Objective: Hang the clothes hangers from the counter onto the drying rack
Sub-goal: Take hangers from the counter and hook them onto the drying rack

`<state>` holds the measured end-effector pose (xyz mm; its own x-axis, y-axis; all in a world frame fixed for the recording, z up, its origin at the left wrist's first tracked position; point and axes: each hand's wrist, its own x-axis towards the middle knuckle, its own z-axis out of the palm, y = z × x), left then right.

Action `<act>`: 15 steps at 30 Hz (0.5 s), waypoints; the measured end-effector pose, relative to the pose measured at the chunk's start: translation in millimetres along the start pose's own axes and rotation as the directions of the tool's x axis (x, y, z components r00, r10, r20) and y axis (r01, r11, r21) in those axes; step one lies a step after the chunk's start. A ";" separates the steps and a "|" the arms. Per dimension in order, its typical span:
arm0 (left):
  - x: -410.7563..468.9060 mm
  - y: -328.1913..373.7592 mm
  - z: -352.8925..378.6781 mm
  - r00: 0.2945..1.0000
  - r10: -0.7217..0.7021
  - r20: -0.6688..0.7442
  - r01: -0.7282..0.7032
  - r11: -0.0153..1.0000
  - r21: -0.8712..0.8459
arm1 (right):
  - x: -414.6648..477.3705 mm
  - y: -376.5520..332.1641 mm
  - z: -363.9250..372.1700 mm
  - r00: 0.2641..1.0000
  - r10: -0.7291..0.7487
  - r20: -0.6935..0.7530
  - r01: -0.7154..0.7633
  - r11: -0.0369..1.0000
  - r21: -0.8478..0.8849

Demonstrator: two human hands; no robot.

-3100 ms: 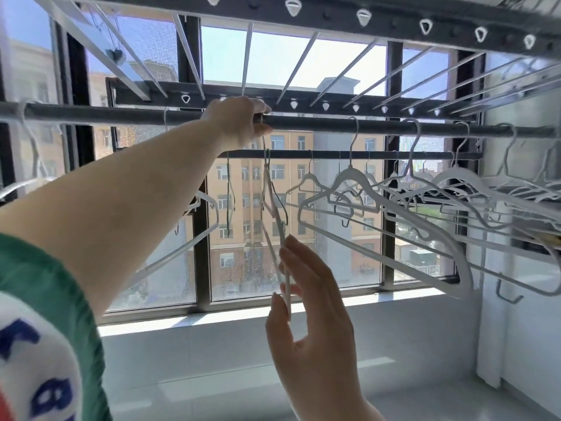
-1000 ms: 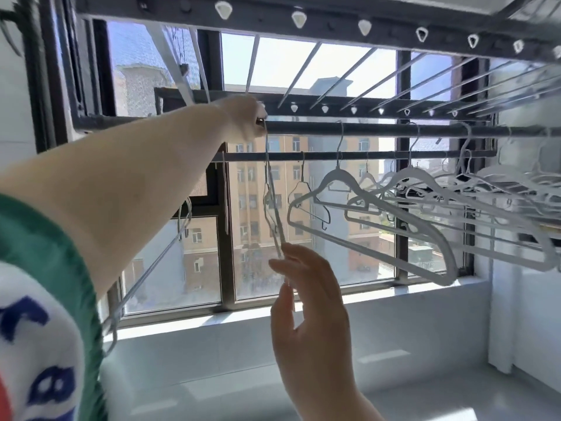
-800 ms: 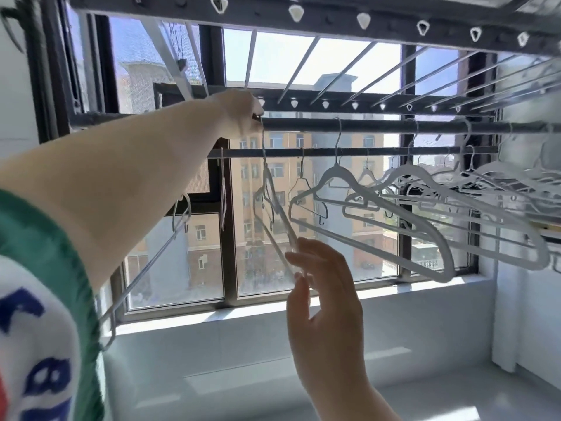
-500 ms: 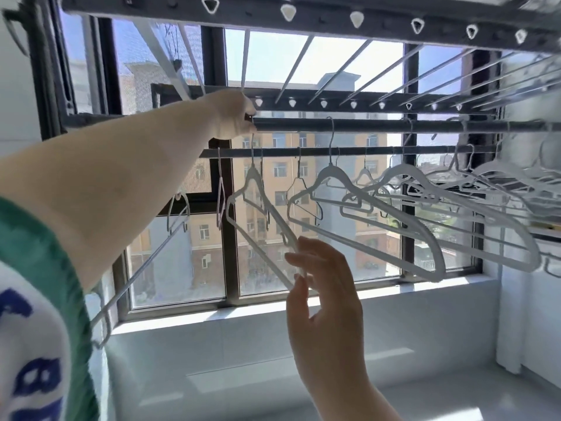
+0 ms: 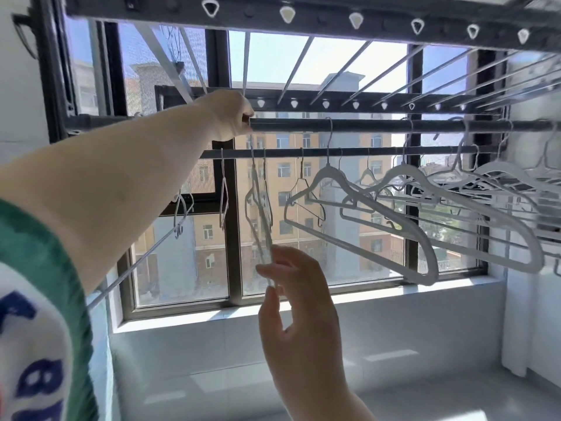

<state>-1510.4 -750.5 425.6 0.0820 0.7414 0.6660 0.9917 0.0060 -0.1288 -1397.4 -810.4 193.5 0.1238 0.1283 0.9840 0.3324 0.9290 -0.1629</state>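
Note:
The drying rack's dark bar point(image 5: 364, 126) runs across the window. A thin white hanger point(image 5: 258, 214) hangs below it, seen edge-on. My left hand point(image 5: 230, 117) is raised to the bar, fingers closed on this hanger's hook where it meets the bar. My right hand point(image 5: 297, 299) is lower, with the hanger's bottom edge pinched lightly between thumb and fingers. To the right, several white hangers point(image 5: 364, 220) hang from the same bar, tilted and overlapping. The counter is not in view.
A second, thinner rod point(image 5: 349, 151) behind carries several wire hangers point(image 5: 224, 196). Another hanger point(image 5: 182, 214) dangles behind my left forearm. The rack's upper frame point(image 5: 303, 16) with slanted rods is overhead. Window sill point(image 5: 273, 308) and tiled wall lie below; a white curtain point(image 5: 522, 329) hangs right.
Half a second ago the held hanger was turned partly sideways and showed its triangle; now it is edge-on again. My right hand stays at its bottom, my left hand at the bar.

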 end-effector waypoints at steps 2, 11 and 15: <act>-0.7 0.9 -0.1 1.000 0.003 -0.004 -0.003 1.000 -0.001 | -0.4 -0.9 0.2 1.000 0.000 -0.002 0.000 1.000 -0.002; -0.1 4.5 -0.4 1.000 0.016 0.007 -0.015 1.000 -0.020 | -2.2 -2.4 -1.5 1.000 -0.002 0.024 0.002 1.000 -0.008; -0.2 7.2 -0.5 1.000 0.017 0.009 -0.016 0.999 -0.035 | -4.0 -1.6 -3.4 1.000 0.003 0.026 -0.003 1.000 -0.031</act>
<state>-1503.3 -751.0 424.9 0.0977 0.7472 0.6574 0.9930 -0.0293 -0.1142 -1395.3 -813.5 189.5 0.1010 0.1402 0.9850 0.3613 0.9173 -0.1676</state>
